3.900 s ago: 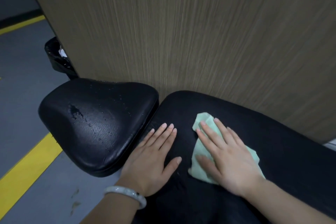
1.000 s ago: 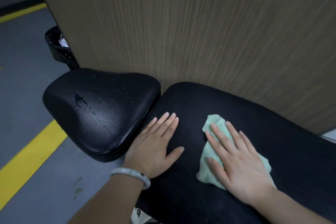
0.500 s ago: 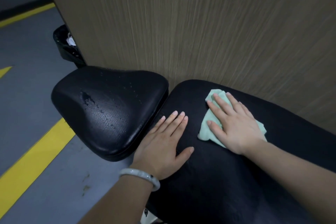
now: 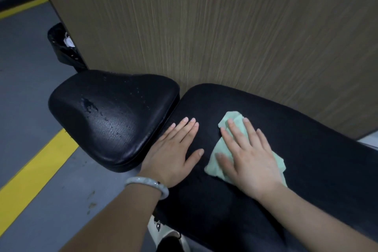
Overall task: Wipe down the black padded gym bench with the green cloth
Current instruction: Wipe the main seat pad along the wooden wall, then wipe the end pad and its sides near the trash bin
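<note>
The right hand (image 4: 250,157) pressed the green cloth (image 4: 235,122) flat, fingers straight, near the long pad's (image 4: 306,159) end by the seat pad (image 4: 114,116). The left hand (image 4: 173,149) lay released beside it. Droplets, probably water, speckled the seat pad.

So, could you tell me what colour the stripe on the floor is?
Yellow stripe, clearest in the head view.

On the black padded gym bench's long back pad (image 4: 306,170), the green cloth (image 4: 235,120) lies under the right hand (image 4: 248,155), the left hand (image 4: 176,149) flat to its left, the black padded seat (image 4: 110,116) beyond that.
</note>
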